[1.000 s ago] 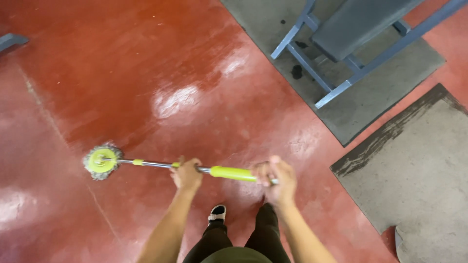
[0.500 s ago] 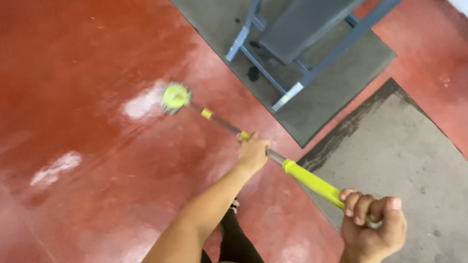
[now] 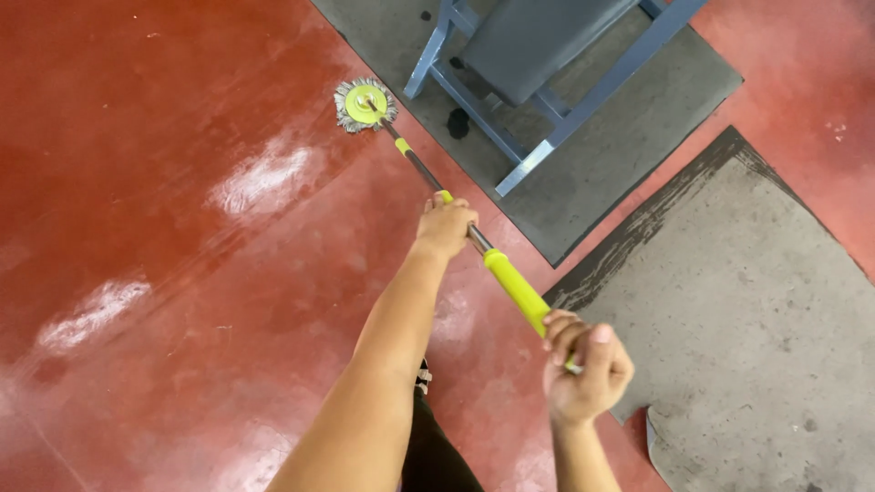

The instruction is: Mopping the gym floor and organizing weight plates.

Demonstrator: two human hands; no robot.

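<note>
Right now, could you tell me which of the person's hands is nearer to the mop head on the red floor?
Left. The left hand grips the shaft partway along, closer to the mop head. The right hand holds the far end of the yellow grip, farthest from it.

Glossy red floor [image 3: 164, 273], grey mats [image 3: 756, 301], blue bench [image 3: 538, 55].

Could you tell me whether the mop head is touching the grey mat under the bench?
Apart. The head view shows red floor between the mop head and the grey mat.
</note>
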